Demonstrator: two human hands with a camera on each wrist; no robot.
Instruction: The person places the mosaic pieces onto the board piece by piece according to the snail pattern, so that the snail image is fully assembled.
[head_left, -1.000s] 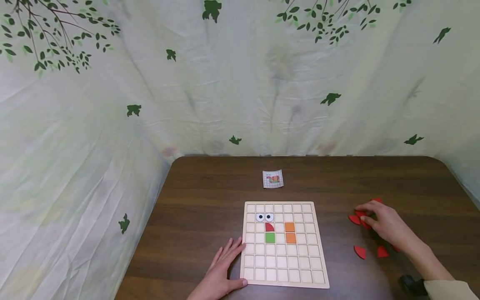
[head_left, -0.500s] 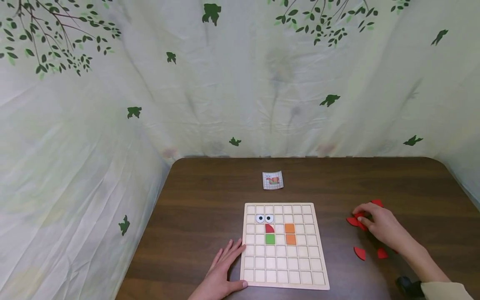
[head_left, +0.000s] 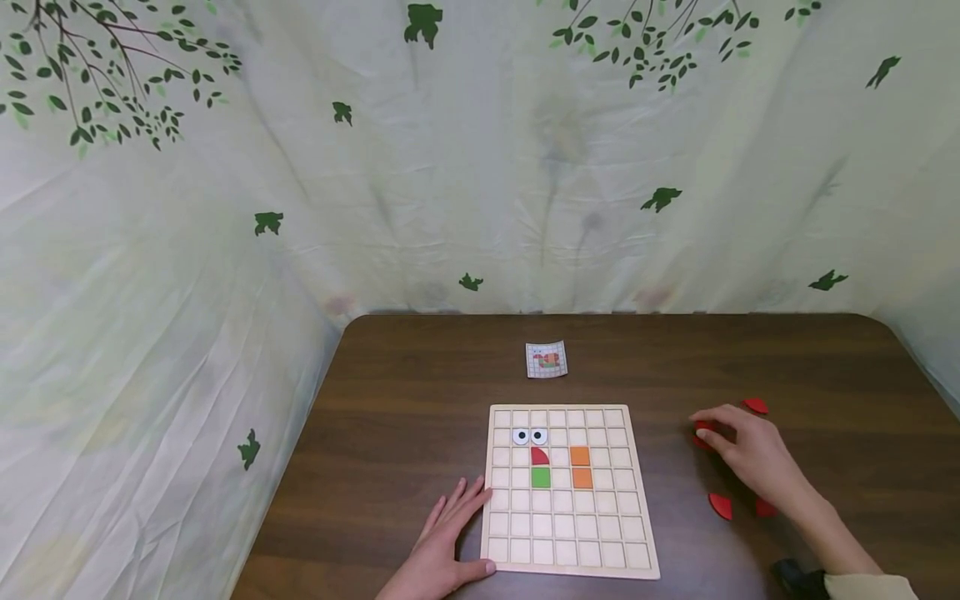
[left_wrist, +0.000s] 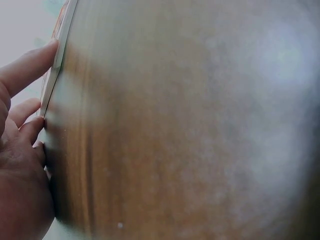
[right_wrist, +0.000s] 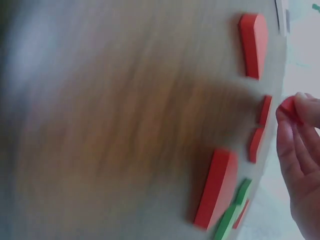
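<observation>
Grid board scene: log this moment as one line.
left hand: rests on grid board edge | right hand: pinches red piece | board: eyes, red, green, orange tiles placed

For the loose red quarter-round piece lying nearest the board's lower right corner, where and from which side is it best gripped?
The red piece lies flat on the table, apart from the board and clear of the other pieces. Being thin, it probably suits a pinch from above across its edges, thumb on the straight side and a finger on the curved one. The right hand is nearest.
</observation>
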